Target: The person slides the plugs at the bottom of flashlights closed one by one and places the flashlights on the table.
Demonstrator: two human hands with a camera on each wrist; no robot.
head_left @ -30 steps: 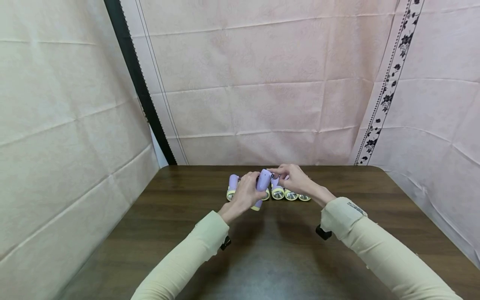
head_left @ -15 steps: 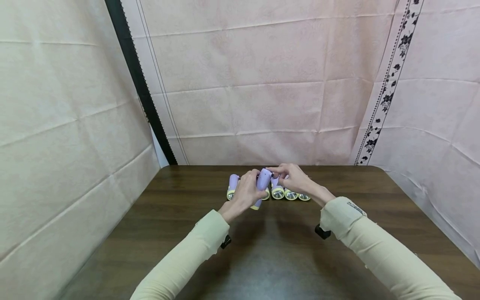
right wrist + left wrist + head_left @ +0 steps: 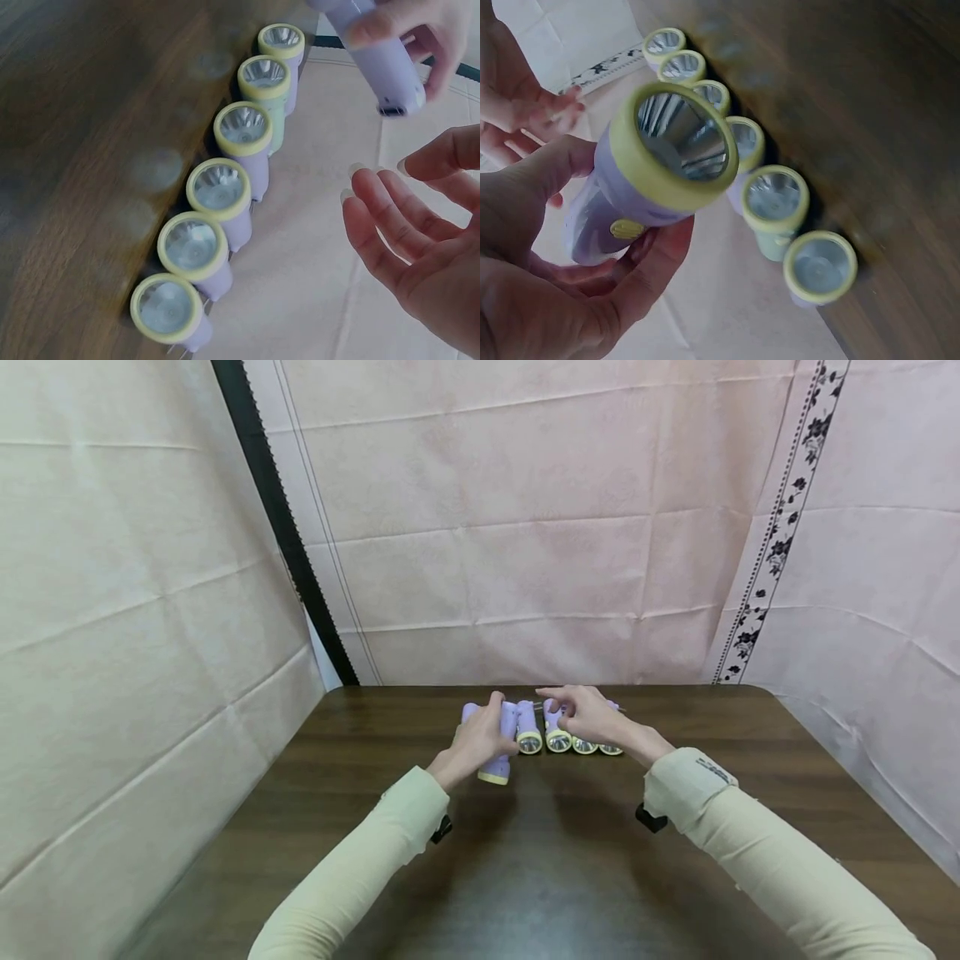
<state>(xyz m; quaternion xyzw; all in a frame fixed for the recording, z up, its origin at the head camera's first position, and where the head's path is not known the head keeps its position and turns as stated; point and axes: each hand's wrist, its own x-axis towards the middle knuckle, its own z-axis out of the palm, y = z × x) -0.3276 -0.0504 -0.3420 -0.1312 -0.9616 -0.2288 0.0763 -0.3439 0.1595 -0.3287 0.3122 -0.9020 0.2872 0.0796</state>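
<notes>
Got a purple flashlight with a yellow rim (image 3: 651,178) clamped in the left hand (image 3: 476,737), between the thumb on one side and curled fingers on the other. Held up off the tabletop (image 3: 525,877), in front of the row's left part, with the reflector end poking out past the hand toward the person. Also has a yellow switch (image 3: 627,229) on the body, just beside the fingers.

Near the tail but not touching it: the right hand (image 3: 591,715), index stretched out, thumb and fingers apart with a gap between.

Beyond that, lined up side by side on the tabletop: six flashlights in a row (image 3: 218,184), reflectors facing the person. Mostly purple, plus a green one (image 3: 274,94) second from the left end, all yellow-rimmed.

As for writing, just spotting a dark marking (image 3: 715,768) on the cuff of the right sleeve (image 3: 795,868), too small to read.

Further back, pale cloth (image 3: 540,510) hung up, with a black strip (image 3: 277,518) at left and a floral band (image 3: 778,547) at right.
</notes>
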